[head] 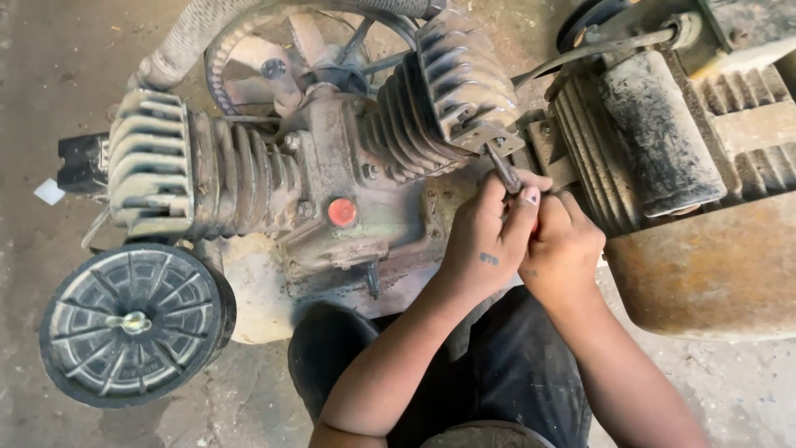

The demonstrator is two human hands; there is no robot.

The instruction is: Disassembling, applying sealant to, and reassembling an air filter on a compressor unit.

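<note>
A dirty grey twin-cylinder compressor pump [323, 166] with finned heads lies in front of me. Both my hands grip one slim metal tool [503, 170] whose tip is pushed under the right finned cylinder head [460, 79]. My left hand [485, 241] wraps the tool's shaft just below the tip. My right hand [564, 249] closes around the handle beside it; a bit of red handle shows between the fingers.
A round black ribbed air filter [133, 323] sits at lower left. A red round cap [342, 212] marks the crankcase. A ribbed electric motor [655, 124] and a rusty tank [713, 274] lie to the right. A grey hose [186, 37] curves along the top left. My dark trousers [497, 373] fill the bottom.
</note>
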